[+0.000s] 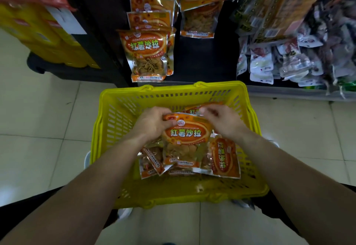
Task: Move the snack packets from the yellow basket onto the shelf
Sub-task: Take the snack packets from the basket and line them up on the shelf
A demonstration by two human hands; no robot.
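Note:
An orange snack packet [185,138] with red lettering is held upright inside the yellow basket [123,98]. My left hand [152,122] grips its top left corner and my right hand [221,119] pinches its top right corner. Beneath and around it lie more orange packets [224,158], one on its side at the right and others partly hidden at the left. On the dark shelf [200,60] beyond the basket, the same kind of packets [146,52] stand in a row at the left, with another stack [200,4] further back.
Small pale and dark snack pouches [289,60] are piled on the shelf to the right. Yellow boxes [42,33] on a dark base stand at the left. Pale floor tiles [38,110] surround the basket.

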